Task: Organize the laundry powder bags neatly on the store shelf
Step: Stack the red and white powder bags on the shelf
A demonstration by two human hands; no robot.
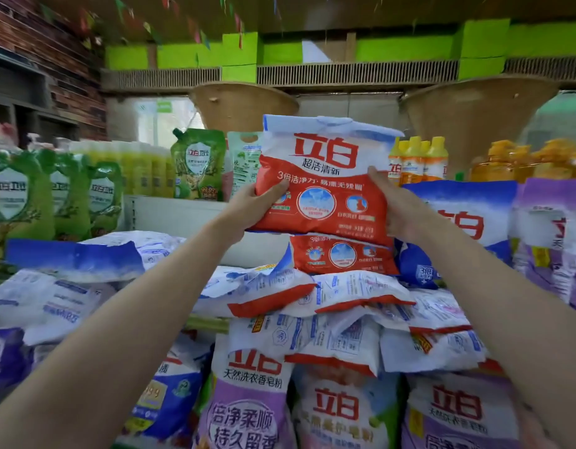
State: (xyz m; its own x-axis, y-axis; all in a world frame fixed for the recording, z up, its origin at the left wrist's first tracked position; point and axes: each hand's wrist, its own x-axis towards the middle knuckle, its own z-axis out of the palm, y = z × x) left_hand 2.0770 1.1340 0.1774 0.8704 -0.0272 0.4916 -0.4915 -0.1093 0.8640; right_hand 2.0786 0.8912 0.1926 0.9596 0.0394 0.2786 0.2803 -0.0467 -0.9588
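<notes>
Main risk: the heap of flat white-and-red bags (312, 296) under the target spot is uneven and sloped, so a bag stood on it can tip forward or slide off and pull the second red bag (343, 254) with it. The soft powder fill makes the base unstable too.

The red-and-white laundry powder bag (325, 176) is upright, held above the second red bag, in front of the yellow bottles (419, 160). Left hand (251, 205) grips its lower left edge, thumb on the front. Right hand (393, 205) clamps the right edge, thumb across the front. Both hands are curled round the bag, not spread.
</notes>
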